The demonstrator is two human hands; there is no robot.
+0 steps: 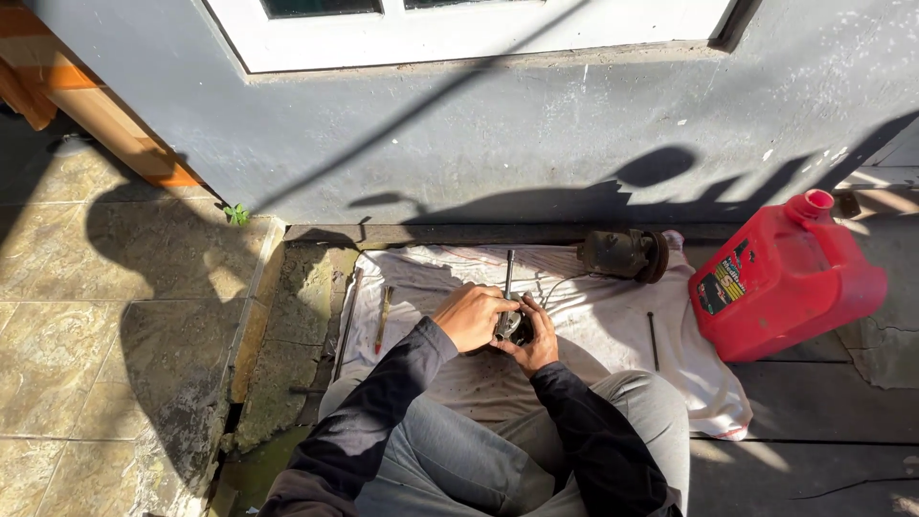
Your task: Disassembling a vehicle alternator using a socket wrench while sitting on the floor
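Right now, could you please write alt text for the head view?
A person's left hand and right hand grip a small dark metal part over a stained white cloth. A red plastic jug lies at right, and a dark round motor part sits near the grey wall.

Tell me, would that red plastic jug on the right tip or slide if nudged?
The red jug lies tilted on its broad side, so it probably won't tip further. Its smooth plastic may slide on the floor. How heavy it is can't be told; its contents aren't visible.
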